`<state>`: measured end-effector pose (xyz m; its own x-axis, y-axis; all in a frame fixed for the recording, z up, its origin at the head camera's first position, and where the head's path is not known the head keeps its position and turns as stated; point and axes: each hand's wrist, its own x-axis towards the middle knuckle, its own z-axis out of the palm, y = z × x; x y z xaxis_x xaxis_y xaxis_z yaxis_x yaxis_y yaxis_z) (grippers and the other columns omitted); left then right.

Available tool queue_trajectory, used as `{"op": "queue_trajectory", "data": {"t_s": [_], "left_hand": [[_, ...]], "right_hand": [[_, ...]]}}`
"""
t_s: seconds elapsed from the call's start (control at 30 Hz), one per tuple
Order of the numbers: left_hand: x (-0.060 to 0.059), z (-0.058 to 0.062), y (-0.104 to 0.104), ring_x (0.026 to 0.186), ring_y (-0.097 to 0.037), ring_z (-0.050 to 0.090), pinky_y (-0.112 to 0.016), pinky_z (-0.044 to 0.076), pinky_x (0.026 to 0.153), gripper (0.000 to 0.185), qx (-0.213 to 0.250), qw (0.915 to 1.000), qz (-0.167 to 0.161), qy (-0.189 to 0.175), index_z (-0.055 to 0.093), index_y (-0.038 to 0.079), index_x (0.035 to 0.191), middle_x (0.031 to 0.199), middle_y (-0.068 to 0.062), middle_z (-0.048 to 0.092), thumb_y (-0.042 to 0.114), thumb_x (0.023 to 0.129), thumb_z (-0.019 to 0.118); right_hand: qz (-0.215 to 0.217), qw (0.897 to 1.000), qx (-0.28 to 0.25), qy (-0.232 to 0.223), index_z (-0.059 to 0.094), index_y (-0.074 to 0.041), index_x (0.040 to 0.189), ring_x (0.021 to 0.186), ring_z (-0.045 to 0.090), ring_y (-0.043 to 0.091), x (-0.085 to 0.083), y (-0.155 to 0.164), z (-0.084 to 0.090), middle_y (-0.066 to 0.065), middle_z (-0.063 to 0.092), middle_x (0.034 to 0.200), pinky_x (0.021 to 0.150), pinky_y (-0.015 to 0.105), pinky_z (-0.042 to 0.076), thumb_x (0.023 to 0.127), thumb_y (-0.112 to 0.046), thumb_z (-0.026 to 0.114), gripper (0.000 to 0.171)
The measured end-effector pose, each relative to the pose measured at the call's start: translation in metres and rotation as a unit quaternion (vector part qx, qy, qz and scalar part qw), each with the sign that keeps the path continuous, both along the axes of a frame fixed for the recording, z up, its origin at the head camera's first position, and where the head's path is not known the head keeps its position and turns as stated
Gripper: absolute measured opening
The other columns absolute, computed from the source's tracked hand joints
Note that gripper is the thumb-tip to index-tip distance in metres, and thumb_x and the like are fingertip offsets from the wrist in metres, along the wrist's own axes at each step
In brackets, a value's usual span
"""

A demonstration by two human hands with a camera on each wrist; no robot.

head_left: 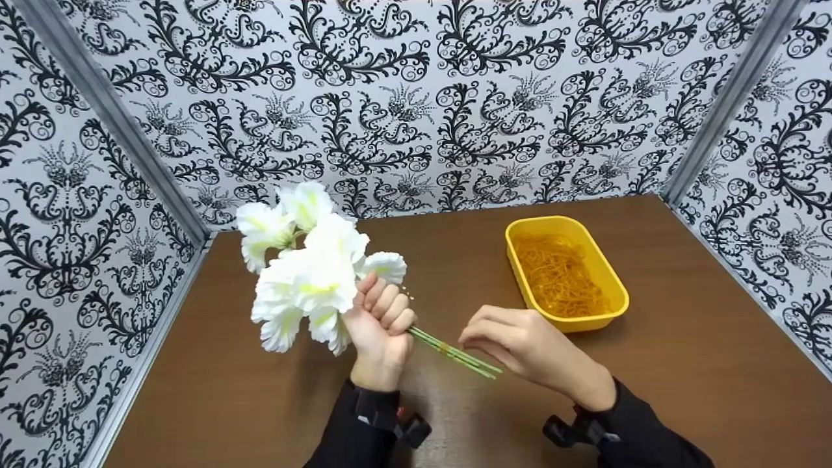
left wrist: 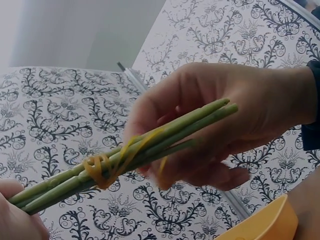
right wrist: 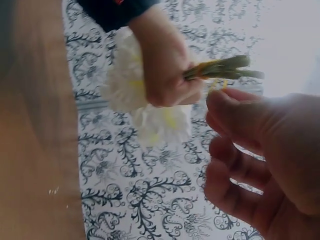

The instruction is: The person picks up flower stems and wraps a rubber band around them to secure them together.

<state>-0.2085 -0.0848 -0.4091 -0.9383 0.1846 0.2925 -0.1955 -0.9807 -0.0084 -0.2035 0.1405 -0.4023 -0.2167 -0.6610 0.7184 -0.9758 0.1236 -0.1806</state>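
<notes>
My left hand point(head_left: 383, 325) grips a bunch of white artificial flowers point(head_left: 318, 260) by the stems, just below the blooms. The green stems point(left wrist: 60, 187) stick out past the fist toward the right. A yellow rubber band point(left wrist: 100, 172) is wound around them, and in the left wrist view part of it stretches slantwise along the stems to the other hand. With thumb and index finger, my right hand point(head_left: 530, 341) pinches that band beside the stem ends; its other fingers are loosely bent in the right wrist view.
A yellow plastic tub point(head_left: 617, 309) stands on the brown table point(head_left: 689, 312) to the right, holding many loose rubber bands point(head_left: 562, 279). Black-and-white patterned panels point(head_left: 370, 117) close in the back and both sides.
</notes>
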Motion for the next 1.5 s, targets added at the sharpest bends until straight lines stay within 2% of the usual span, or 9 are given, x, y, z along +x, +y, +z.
{"op": "queue_trajectory", "data": {"t_s": [0.17, 0.37, 0.5, 0.77, 0.97, 1.1, 1.23, 1.37, 1.5], "left_hand": [[0.003, -0.004, 0.012, 0.047, -0.002, 0.009, -0.015, 0.009, 0.043, 0.045, -0.017, 0.9997, -0.014, -0.007, 0.018, 0.02, 0.066, 0.057, 0.012, 0.012, 0.019, 0.096, 0.051], [0.005, -0.007, 0.021, 0.046, -0.002, 0.009, -0.016, 0.008, 0.043, 0.044, -0.028, 0.9988, -0.039, -0.009, 0.017, 0.021, 0.066, 0.057, 0.013, 0.012, 0.021, 0.097, 0.048], [0.005, -0.007, 0.019, 0.047, -0.001, 0.009, -0.016, 0.008, 0.043, 0.044, -0.009, 0.9993, -0.035, -0.009, 0.017, 0.021, 0.066, 0.057, 0.013, 0.012, 0.02, 0.097, 0.049], [0.002, -0.005, 0.009, 0.048, -0.002, 0.01, -0.016, 0.009, 0.043, 0.045, 0.014, 0.9997, -0.017, 0.0, 0.017, 0.021, 0.066, 0.057, 0.012, 0.014, 0.017, 0.097, 0.05], [-0.001, -0.003, 0.005, 0.047, -0.002, 0.01, -0.016, 0.01, 0.043, 0.046, 0.026, 0.9996, -0.01, 0.0, 0.016, 0.021, 0.065, 0.057, 0.012, 0.013, 0.015, 0.096, 0.05], [-0.001, -0.003, 0.004, 0.047, -0.003, 0.011, -0.016, 0.01, 0.042, 0.046, 0.038, 0.9992, -0.008, 0.0, 0.016, 0.021, 0.065, 0.056, 0.011, 0.014, 0.013, 0.096, 0.049], [-0.002, -0.003, 0.002, 0.047, -0.003, 0.011, -0.017, 0.01, 0.042, 0.045, 0.044, 0.999, -0.002, -0.006, 0.017, 0.021, 0.065, 0.056, 0.011, 0.014, 0.013, 0.095, 0.049], [-0.002, -0.003, 0.002, 0.047, -0.003, 0.011, -0.017, 0.01, 0.042, 0.045, 0.037, 0.9991, 0.011, -0.017, 0.017, 0.021, 0.065, 0.056, 0.011, 0.014, 0.013, 0.095, 0.05], [-0.003, -0.002, 0.002, 0.047, -0.003, 0.011, -0.017, 0.01, 0.042, 0.045, 0.03, 0.9992, 0.017, -0.022, 0.017, 0.021, 0.065, 0.056, 0.011, 0.013, 0.013, 0.095, 0.049]], "right_hand": [[-0.015, 0.999, -0.004, 0.041, 0.071, -0.011, 0.107, 0.085, 0.066, 0.008, -0.001, -0.007, -0.006, -0.002, 0.067, 0.1, 0.075, 0.019, 0.055, 0.094, -0.005, 0.071, 0.015], [-0.009, 0.999, -0.013, 0.046, 0.072, -0.01, 0.107, 0.082, 0.065, 0.008, -0.001, -0.013, -0.014, -0.001, 0.067, 0.099, 0.071, 0.018, 0.054, 0.098, -0.008, 0.065, 0.012], [-0.004, 0.999, -0.026, 0.037, 0.073, -0.01, 0.111, 0.082, 0.066, 0.007, -0.001, -0.015, -0.017, 0.0, 0.069, 0.099, 0.07, 0.017, 0.054, 0.099, -0.007, 0.064, 0.016], [0.026, 0.998, -0.044, -0.02, 0.072, -0.005, 0.118, 0.078, 0.065, 0.009, 0.001, -0.016, -0.015, 0.002, 0.071, 0.098, 0.068, 0.016, 0.053, 0.096, -0.001, 0.066, 0.024], [0.047, 0.996, -0.003, -0.071, 0.063, -0.001, 0.132, 0.083, 0.064, 0.011, 0.006, -0.014, -0.011, 0.004, 0.07, 0.106, 0.071, 0.018, 0.052, 0.092, 0.01, 0.062, 0.042], [0.038, 0.991, 0.025, -0.122, 0.057, -0.002, 0.141, 0.082, 0.061, 0.011, 0.008, -0.01, -0.007, 0.004, 0.069, 0.105, 0.072, 0.02, 0.052, 0.093, 0.013, 0.058, 0.051], [0.033, 0.978, 0.019, -0.207, 0.049, -0.002, 0.147, 0.085, 0.069, 0.014, 0.009, -0.006, -0.002, 0.009, 0.072, 0.111, 0.073, 0.027, 0.058, 0.1, 0.01, 0.049, 0.049], [0.015, 0.958, -0.015, -0.286, 0.046, -0.003, 0.149, 0.076, 0.071, 0.014, 0.013, -0.002, 0.003, 0.011, 0.073, 0.11, 0.064, 0.029, 0.06, 0.105, 0.005, 0.043, 0.045], [-0.028, 0.966, -0.003, -0.257, 0.05, -0.006, 0.147, 0.076, 0.069, 0.011, 0.018, -0.001, 0.005, 0.002, 0.073, 0.104, 0.068, 0.027, 0.058, 0.105, -0.002, 0.05, 0.043]]}}
